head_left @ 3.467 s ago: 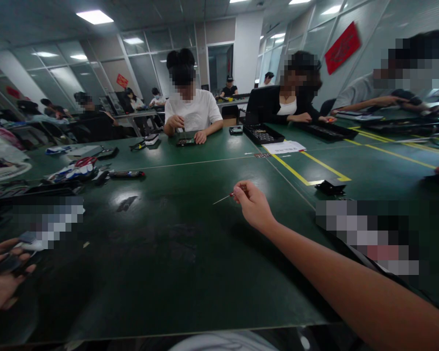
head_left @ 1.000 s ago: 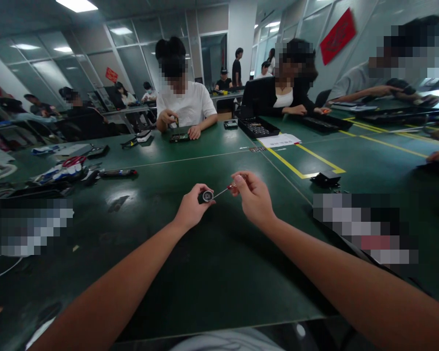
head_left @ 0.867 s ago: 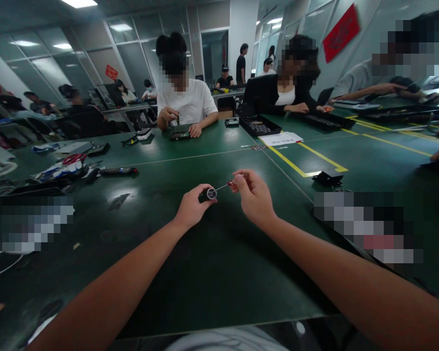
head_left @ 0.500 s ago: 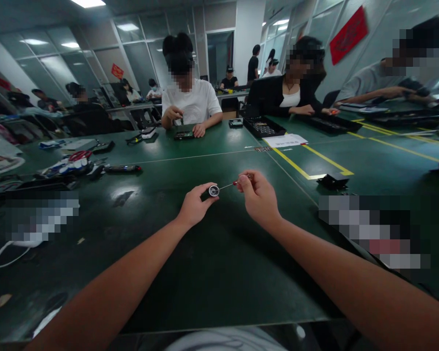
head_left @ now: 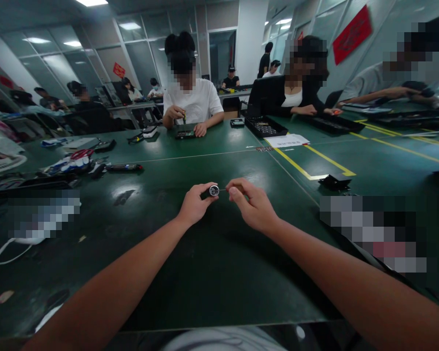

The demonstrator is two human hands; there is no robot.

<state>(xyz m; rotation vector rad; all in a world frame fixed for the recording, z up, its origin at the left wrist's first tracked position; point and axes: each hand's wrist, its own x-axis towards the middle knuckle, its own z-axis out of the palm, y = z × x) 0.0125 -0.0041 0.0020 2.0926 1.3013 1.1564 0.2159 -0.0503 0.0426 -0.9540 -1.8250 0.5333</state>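
My left hand (head_left: 194, 205) is closed around a small black cylinder with a silver rim (head_left: 214, 190), its round open end turned towards me. My right hand (head_left: 251, 202) is at the cylinder's right, fingers pinched on a slim screwdriver (head_left: 222, 190). Only a short stretch of the thin metal shaft shows; the handle is hidden by the fingers. The shaft's tip meets the rim side of the cylinder, but whether it sits inside cannot be made out. Both hands are above the green table (head_left: 205, 273).
A black marker-like tool (head_left: 124, 167) and a pile of cables and parts (head_left: 71, 163) lie at left. A white strap (head_left: 12, 251) is nearer me. At right stands a small black box (head_left: 334, 182). Across the table a person in a white shirt (head_left: 193, 105) works beside a black tray (head_left: 265, 126).
My right hand has moved left, closer to the cylinder, and less of the screwdriver shaft shows. The red part near its grip is now covered. My left hand stays put.
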